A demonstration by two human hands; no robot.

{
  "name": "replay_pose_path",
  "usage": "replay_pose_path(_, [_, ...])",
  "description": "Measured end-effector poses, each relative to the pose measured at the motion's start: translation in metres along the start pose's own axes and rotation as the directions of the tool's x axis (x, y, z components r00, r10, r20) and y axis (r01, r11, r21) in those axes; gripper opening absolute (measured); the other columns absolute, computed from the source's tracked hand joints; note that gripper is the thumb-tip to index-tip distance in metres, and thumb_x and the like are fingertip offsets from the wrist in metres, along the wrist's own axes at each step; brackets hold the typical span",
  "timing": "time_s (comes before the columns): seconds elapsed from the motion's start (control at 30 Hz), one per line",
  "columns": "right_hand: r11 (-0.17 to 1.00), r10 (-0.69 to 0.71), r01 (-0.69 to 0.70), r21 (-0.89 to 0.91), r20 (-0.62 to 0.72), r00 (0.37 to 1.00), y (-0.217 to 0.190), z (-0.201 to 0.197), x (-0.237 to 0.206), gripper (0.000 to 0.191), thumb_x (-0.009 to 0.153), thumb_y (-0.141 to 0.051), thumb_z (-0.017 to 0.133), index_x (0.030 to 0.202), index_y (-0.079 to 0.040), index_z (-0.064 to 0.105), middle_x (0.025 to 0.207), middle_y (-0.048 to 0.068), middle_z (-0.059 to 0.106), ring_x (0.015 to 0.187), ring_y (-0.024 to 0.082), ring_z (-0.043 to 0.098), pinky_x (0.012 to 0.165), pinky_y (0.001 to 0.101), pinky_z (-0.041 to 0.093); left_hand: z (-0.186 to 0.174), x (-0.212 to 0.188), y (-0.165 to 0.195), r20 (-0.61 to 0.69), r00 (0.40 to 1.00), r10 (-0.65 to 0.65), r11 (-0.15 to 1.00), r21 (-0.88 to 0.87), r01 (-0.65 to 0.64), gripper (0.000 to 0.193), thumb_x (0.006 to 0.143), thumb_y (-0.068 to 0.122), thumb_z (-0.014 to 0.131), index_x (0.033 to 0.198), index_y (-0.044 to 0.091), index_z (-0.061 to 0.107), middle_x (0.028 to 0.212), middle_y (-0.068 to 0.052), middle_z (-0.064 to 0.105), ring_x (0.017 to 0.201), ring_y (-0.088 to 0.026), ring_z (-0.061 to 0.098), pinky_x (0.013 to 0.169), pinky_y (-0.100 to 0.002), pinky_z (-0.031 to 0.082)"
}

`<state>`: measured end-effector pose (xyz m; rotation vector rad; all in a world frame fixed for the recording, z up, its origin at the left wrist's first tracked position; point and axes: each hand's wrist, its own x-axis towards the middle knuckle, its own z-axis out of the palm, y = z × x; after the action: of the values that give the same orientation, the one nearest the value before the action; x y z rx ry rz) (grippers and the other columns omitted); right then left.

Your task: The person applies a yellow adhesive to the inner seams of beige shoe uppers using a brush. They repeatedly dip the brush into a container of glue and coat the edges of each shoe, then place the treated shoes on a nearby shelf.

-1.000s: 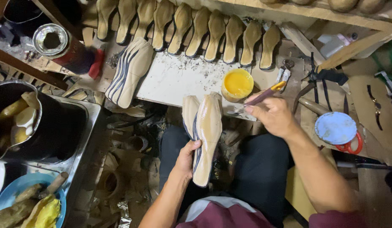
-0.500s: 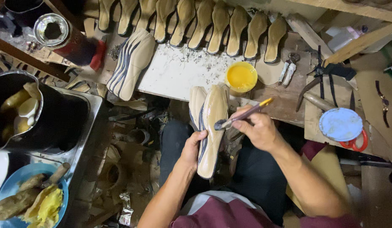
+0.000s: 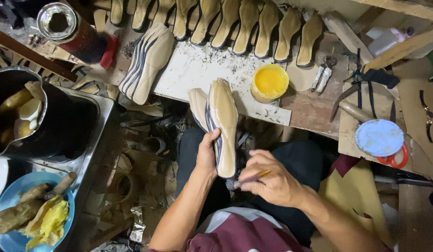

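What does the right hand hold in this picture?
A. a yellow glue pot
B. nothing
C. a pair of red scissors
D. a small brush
D: the right hand grips a small brush with its tip at the heel end of the insole stack, which the left hand holds upright.

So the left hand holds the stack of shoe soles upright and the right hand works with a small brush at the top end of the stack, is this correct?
Not quite. In the head view the right hand puts the small brush to the bottom end of the stack of shoe soles, near the body, not the top end. The left hand does hold the stack upright.
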<state>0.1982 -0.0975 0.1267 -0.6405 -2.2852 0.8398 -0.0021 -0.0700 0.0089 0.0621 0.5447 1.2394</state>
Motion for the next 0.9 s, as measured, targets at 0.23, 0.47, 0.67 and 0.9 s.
replay_pose_path(0.23, [0.872, 0.489, -0.467, 0.144, -0.286, 0.824, 0.012, -0.04, 0.005, 0.012, 0.092, -0.01, 0.076, 0.102, -0.005, 0.073, 0.089, 0.006, 0.073, 0.08, 0.017, 0.068, 0.085, 0.0388, 0.054, 0.011, -0.014, 0.001, 0.022, 0.991, 0.134, 0.944, 0.3, -0.135, 0.048, 0.089, 0.026, 0.062, 0.126, -0.004, 0.062, 0.099, -0.013, 0.072, 0.081, -0.021, 0.069, 0.073, -0.034, 0.058])
replay_pose_path(0.47, [0.968, 0.079, -0.203, -0.149, -0.586, 0.806, 0.034, -0.054, 0.047, 0.017, 0.102, -0.009, 0.073, 0.117, -0.002, 0.069, 0.109, 0.011, 0.067, 0.101, 0.018, 0.065, 0.09, 0.0331, 0.054, 0.026, -0.028, -0.019, 0.074, 0.997, 0.03, 0.899, 0.434, -0.059, 0.06, 0.084, 0.02, 0.064, 0.139, 0.0, 0.052, 0.118, -0.011, 0.068, 0.1, -0.019, 0.068, 0.088, -0.034, 0.056])
replay_pose_path(0.67, [0.934, -0.103, -0.018, -0.356, -0.318, 0.943, 0.033, -0.046, 0.056, 0.019, 0.093, -0.016, 0.078, 0.107, -0.006, 0.07, 0.1, 0.006, 0.071, 0.098, 0.024, 0.068, 0.085, 0.0363, 0.057, 0.025, -0.028, -0.018, 0.086, 0.996, 0.005, 0.905, 0.424, -0.041, 0.057, 0.089, 0.024, 0.066, 0.138, -0.002, 0.053, 0.111, -0.013, 0.067, 0.094, -0.023, 0.066, 0.084, -0.037, 0.055])
replay_pose_path(0.9, [0.965, -0.022, -0.032, -0.259, -0.205, 0.979, 0.023, -0.015, 0.031, 0.016, 0.088, -0.016, 0.078, 0.1, -0.008, 0.071, 0.098, 0.004, 0.071, 0.097, 0.025, 0.067, 0.091, 0.0433, 0.053, 0.023, -0.022, -0.008, 0.024, 0.995, 0.096, 0.961, 0.259, -0.099, 0.053, 0.093, 0.029, 0.063, 0.138, 0.003, 0.052, 0.112, -0.009, 0.068, 0.097, -0.018, 0.068, 0.087, -0.035, 0.057])
